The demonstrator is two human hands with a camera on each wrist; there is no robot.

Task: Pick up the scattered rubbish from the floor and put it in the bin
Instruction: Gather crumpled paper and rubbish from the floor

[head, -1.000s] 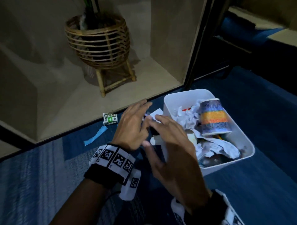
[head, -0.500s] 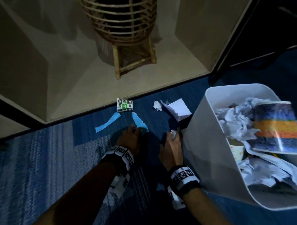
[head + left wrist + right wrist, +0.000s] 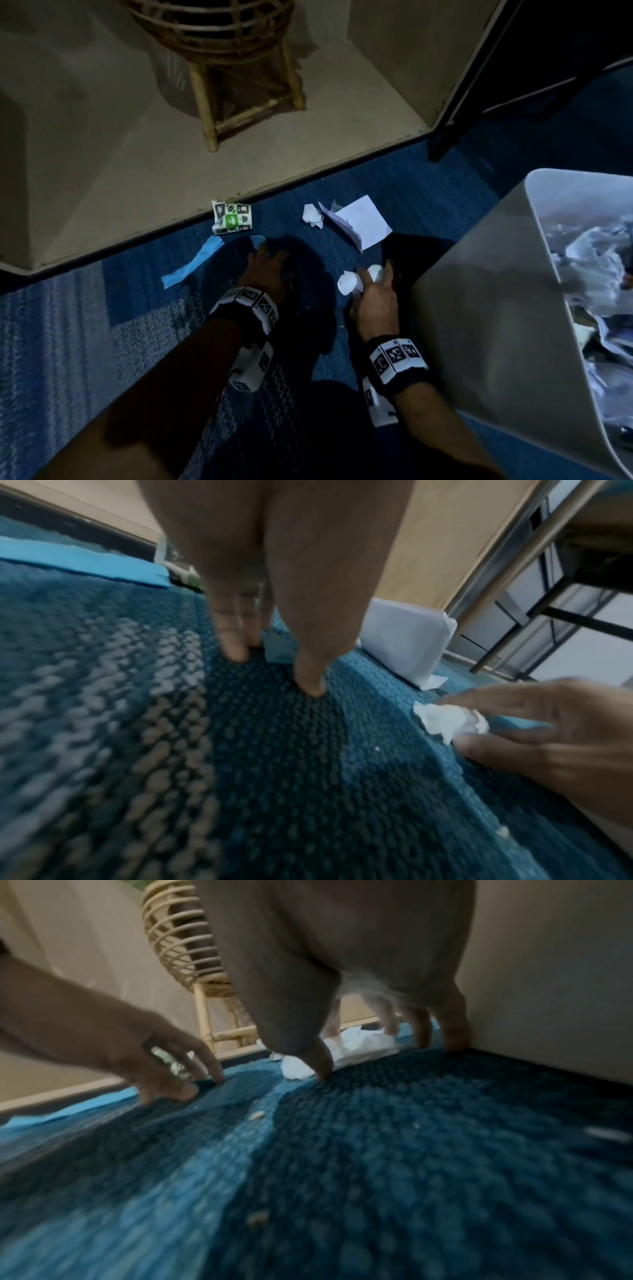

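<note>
Down on the blue carpet, my left hand (image 3: 265, 257) has its fingertips (image 3: 236, 653) on a small blue paper scrap (image 3: 278, 649); the thumb stands apart from it on the carpet. My right hand (image 3: 371, 278) pinches crumpled white paper (image 3: 349, 282) between thumb and fingers beside the white bin (image 3: 496, 308). In the right wrist view that crumpled white paper (image 3: 363, 1045) lies behind the thumb. The bin at the right holds crumpled paper and a striped cup.
Loose on the carpet lie a long blue strip (image 3: 193, 265), a green-and-white wrapper (image 3: 232, 222), a small white paper ball (image 3: 313, 216) and a folded white sheet (image 3: 361, 222). A rattan plant stand (image 3: 239, 85) is on the raised beige floor behind.
Both hands have dropped from beside the bin's rim to the carpet. The left has settled on the blue scrap and the right has closed round white paper.
</note>
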